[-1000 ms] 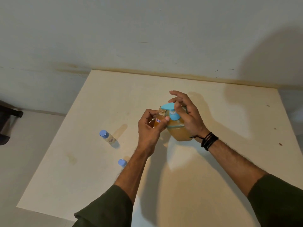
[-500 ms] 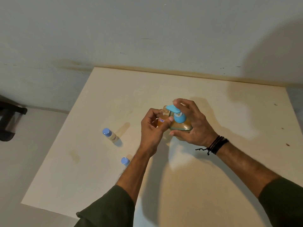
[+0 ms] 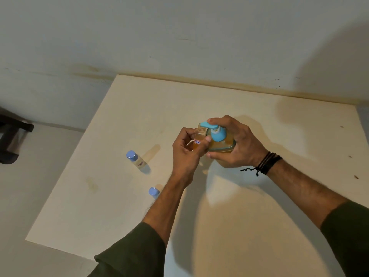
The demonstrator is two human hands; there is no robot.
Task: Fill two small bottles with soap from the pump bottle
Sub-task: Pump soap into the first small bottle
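Left hand grip pinches small open bottle under blue spout; right hand grip wraps pump bottle on table. Risk: mouth slips off spout w/ next press, soap spills.

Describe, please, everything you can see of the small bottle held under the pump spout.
The small bottle is clear plastic by its look, uncapped, with a white label edged in red. Amber soap fills its lower part. It stands roughly upright, its open neck just under the blue spout of the pump bottle. The left hand grips it, thumb across the front. Whether its base touches the table is hidden.
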